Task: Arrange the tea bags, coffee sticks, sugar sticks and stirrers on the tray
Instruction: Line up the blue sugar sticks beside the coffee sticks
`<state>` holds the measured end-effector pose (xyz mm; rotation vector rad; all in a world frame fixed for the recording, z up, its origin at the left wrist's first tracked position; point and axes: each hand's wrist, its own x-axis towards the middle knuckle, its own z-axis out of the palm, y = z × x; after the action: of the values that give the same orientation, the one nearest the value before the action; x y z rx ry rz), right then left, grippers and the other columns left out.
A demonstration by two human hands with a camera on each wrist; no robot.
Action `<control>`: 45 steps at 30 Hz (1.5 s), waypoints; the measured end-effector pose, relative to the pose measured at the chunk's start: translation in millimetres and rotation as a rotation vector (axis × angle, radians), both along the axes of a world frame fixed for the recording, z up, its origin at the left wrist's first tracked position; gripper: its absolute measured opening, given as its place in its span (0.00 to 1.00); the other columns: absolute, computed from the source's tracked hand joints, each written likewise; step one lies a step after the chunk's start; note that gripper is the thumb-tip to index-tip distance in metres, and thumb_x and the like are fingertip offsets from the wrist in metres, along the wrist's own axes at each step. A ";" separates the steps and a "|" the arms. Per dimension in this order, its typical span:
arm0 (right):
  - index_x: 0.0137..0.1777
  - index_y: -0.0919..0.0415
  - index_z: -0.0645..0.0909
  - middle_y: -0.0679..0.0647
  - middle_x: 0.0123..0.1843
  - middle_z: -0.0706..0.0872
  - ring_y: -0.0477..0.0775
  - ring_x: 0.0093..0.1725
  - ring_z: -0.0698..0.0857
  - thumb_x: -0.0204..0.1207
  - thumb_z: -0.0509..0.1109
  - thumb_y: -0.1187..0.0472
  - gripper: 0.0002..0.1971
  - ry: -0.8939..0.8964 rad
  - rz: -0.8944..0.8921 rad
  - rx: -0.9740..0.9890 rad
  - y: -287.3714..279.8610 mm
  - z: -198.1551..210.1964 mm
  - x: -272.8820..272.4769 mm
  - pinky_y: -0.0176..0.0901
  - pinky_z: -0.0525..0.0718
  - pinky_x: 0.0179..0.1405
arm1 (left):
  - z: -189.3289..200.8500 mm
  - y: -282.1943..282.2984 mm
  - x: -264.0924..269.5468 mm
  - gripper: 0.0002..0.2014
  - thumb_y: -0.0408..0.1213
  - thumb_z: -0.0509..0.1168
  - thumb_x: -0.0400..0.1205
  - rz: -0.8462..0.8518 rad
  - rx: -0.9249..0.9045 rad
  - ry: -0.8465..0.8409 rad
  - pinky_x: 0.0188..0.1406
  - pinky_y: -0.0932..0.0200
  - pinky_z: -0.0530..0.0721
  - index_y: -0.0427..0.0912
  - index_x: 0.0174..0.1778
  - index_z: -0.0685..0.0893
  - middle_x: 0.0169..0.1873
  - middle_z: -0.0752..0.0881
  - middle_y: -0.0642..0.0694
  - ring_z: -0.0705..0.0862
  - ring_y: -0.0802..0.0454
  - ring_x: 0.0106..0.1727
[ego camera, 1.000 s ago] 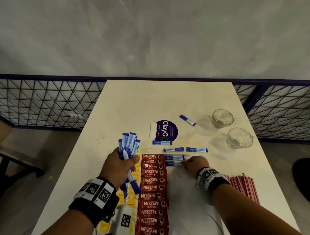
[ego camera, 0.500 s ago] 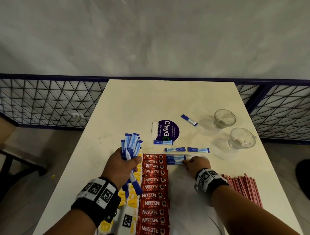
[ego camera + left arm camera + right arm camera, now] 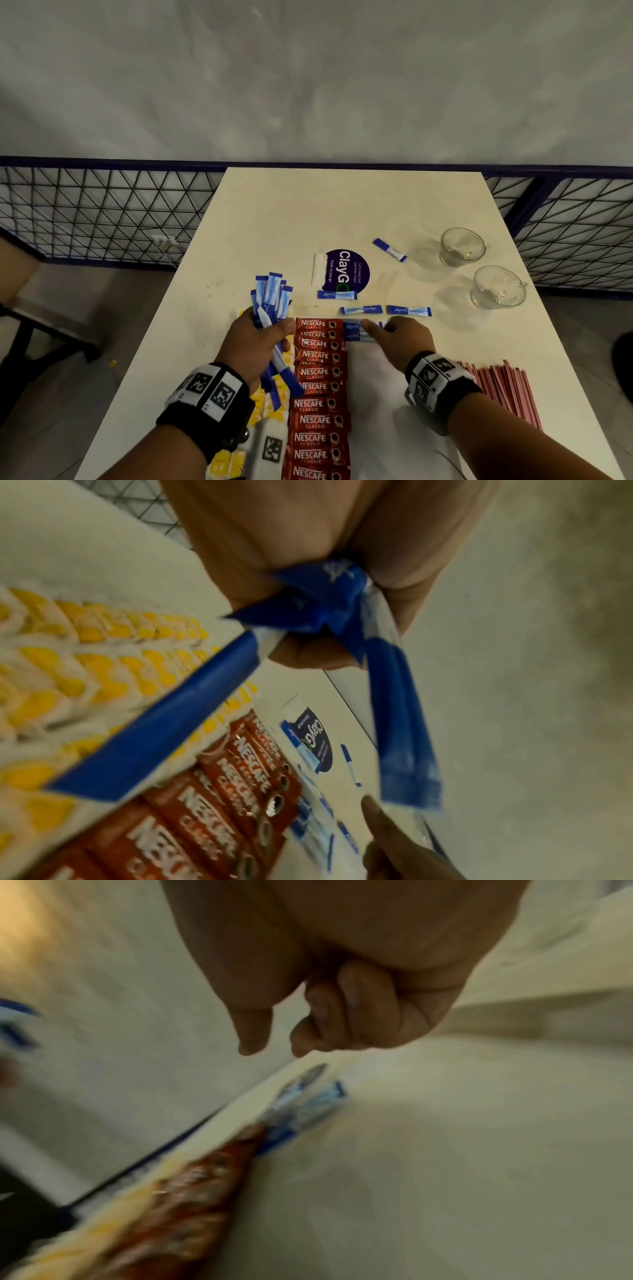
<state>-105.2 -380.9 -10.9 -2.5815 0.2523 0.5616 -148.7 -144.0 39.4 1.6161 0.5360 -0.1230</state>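
My left hand (image 3: 255, 344) grips a bundle of blue-and-white sugar sticks (image 3: 270, 303) upright over the tray's left side; the left wrist view shows the bundle (image 3: 339, 601) clenched in the fist. On the white tray (image 3: 373, 387) lie rows of yellow tea bags (image 3: 274, 409), a column of red Nescafe coffee sticks (image 3: 317, 387) and two sugar sticks (image 3: 354, 331) beside the top coffee sticks. My right hand (image 3: 397, 337) reaches left, its fingertips (image 3: 371, 324) on those two sticks. In the right wrist view thumb and forefinger stand slightly apart, pinching nothing. Red stirrers (image 3: 503, 390) lie on the table to the right.
Several loose sugar sticks (image 3: 408, 310) lie on the table beyond the tray, one further back (image 3: 389, 250). A round purple ClayGo sticker (image 3: 347, 270) is mid-table. Two glass cups (image 3: 462, 246) (image 3: 498, 286) stand at the right. A wire fence (image 3: 102, 212) runs behind the table.
My right hand's fingers have slid a little to the left over the two laid sugar sticks. The left hand keeps its bundle in nearly the same place.
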 end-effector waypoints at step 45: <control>0.55 0.71 0.79 0.57 0.39 0.86 0.51 0.34 0.84 0.83 0.62 0.57 0.15 0.387 -0.178 1.255 43.6 77.9 -23.9 0.41 0.81 0.35 | 24.4 -29.8 12.8 0.15 0.29 0.73 0.74 -0.175 -0.334 -0.240 0.20 0.61 0.76 0.25 0.51 0.79 0.25 0.80 0.39 0.77 0.47 0.24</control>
<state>-129.1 -337.3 67.0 -1.2260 0.1635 0.8015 -135.9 -173.7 63.8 1.3251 0.1759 -0.1391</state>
